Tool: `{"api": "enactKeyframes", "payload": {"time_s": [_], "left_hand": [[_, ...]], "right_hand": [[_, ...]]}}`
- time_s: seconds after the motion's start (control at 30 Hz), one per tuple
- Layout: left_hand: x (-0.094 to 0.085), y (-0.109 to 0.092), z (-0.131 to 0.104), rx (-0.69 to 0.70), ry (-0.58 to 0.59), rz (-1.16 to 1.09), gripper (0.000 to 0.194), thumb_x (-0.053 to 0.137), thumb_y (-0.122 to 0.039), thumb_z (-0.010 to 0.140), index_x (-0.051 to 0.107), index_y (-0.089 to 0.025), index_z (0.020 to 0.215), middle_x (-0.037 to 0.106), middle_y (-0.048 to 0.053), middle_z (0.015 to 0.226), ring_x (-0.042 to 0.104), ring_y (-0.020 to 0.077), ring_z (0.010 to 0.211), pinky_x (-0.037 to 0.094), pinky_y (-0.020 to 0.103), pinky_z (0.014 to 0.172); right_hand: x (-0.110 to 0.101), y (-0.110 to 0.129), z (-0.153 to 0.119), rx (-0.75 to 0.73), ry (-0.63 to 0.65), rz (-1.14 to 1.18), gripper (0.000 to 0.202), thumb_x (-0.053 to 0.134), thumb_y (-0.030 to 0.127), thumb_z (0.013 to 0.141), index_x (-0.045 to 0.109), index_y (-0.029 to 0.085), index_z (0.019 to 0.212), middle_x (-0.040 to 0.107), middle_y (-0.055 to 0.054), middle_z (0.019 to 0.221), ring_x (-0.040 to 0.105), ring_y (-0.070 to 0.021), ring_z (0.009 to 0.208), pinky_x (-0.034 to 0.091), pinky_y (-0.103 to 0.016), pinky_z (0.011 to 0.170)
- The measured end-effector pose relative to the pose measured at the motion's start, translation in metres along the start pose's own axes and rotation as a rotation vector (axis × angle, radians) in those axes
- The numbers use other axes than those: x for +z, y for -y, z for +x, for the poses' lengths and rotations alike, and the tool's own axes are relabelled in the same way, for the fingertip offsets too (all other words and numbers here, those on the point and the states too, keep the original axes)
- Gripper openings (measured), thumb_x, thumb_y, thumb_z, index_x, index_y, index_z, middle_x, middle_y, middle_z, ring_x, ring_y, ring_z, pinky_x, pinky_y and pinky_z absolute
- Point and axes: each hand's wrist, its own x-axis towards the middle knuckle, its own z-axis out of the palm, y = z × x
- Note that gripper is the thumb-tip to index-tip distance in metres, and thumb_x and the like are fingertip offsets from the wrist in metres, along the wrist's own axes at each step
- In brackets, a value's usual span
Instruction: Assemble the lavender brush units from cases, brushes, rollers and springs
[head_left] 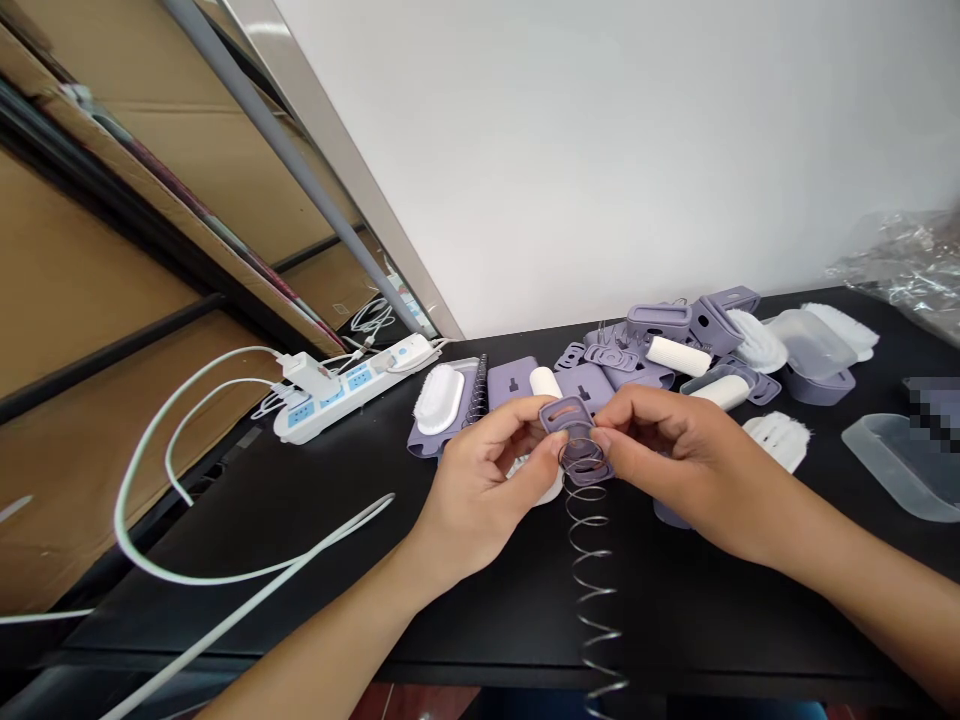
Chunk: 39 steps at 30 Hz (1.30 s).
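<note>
L hand (495, 480) & R hand (682, 455): grips clamped on slotted purple plastic plate (577, 430) over black table (480, 630), long silver wire spring (592, 553) trailing. Prob. light; plate stiff, spring wobbly; best held by plate edges.

There are two hands: one left hand (472, 490) and one right hand (697, 470). One desk (300, 530) carries one power strip (352, 390), at least three white cylinders (679, 356), at least four white bristle pads (439, 398), at least two clear covers (904, 465), at least three slotted purple plates (611, 356) and at least six purple housings (514, 380), overlapping too much for an exact count. One long silver spring (598, 592) shows.
</note>
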Motion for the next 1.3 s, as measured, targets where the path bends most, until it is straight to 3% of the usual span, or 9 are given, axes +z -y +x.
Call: {"api": "enactKeyframes", "payload": {"time_s": [0.13,0.33,0.47,0.77,0.93,1.13,1.3], "left_hand": [[-0.005,-0.001,0.003,-0.079,0.076,-0.069,0.013,0.079,-0.018,0.095,0.085,-0.026,0.103,0.078,-0.002,0.089,0.069,0.0061,0.078,0.056,0.010,0.074],[-0.012,0.007,0.006,-0.188,0.147,-0.256,0.017,0.080,-0.026,0.097,0.085,-0.030,0.113,0.081,0.001,0.100,0.075,0.0105,0.092,0.060,0.017,0.086],[-0.015,0.008,0.007,-0.228,0.164,-0.267,0.023,0.080,-0.034,0.097,0.085,-0.025,0.117,0.081,0.005,0.098,0.073,0.0125,0.087,0.061,0.021,0.084],[-0.009,-0.003,0.010,-0.316,0.135,-0.251,0.025,0.085,-0.038,0.090,0.086,-0.020,0.107,0.081,0.007,0.094,0.074,0.0164,0.080,0.064,0.028,0.080],[-0.006,-0.004,0.010,-0.338,0.053,-0.216,0.015,0.087,-0.034,0.089,0.084,-0.021,0.095,0.075,0.001,0.075,0.072,0.0151,0.074,0.063,0.027,0.078],[-0.006,-0.001,0.011,-0.312,-0.031,-0.259,0.017,0.090,-0.035,0.086,0.082,-0.020,0.088,0.079,0.001,0.083,0.073,0.0111,0.072,0.060,0.019,0.070],[-0.005,-0.002,0.011,-0.328,-0.044,-0.240,0.022,0.092,-0.037,0.082,0.080,-0.018,0.084,0.076,0.000,0.078,0.070,0.0108,0.067,0.061,0.019,0.067]], "right_hand": [[-0.003,-0.001,0.001,0.047,0.056,0.046,0.023,0.063,0.033,0.101,0.062,0.022,0.081,0.054,0.006,0.070,0.043,-0.0103,0.064,0.034,-0.025,0.058],[-0.004,-0.004,0.002,0.043,0.042,0.066,0.026,0.061,0.039,0.104,0.064,0.022,0.085,0.056,0.004,0.075,0.049,-0.0124,0.071,0.039,-0.027,0.064],[-0.002,-0.006,0.002,0.022,0.027,0.086,0.025,0.060,0.042,0.105,0.067,0.022,0.091,0.061,0.003,0.080,0.054,-0.0134,0.075,0.043,-0.027,0.067],[-0.001,-0.002,0.004,0.024,-0.033,0.149,0.021,0.068,0.041,0.100,0.073,0.022,0.091,0.072,-0.001,0.083,0.067,-0.0158,0.077,0.057,-0.027,0.072],[-0.001,-0.005,0.006,0.053,-0.016,0.206,0.020,0.071,0.040,0.098,0.074,0.021,0.091,0.076,-0.002,0.086,0.069,-0.0156,0.078,0.059,-0.028,0.073],[0.001,-0.010,0.006,-0.006,-0.081,0.033,0.025,0.063,0.038,0.103,0.064,0.027,0.126,0.071,0.002,0.082,0.069,-0.0154,0.075,0.057,-0.028,0.070],[0.000,-0.013,0.000,-0.316,-0.141,-0.308,0.047,0.057,0.018,0.102,0.058,0.030,0.147,0.073,-0.005,0.114,0.071,-0.0167,0.089,0.060,-0.029,0.073]]}}
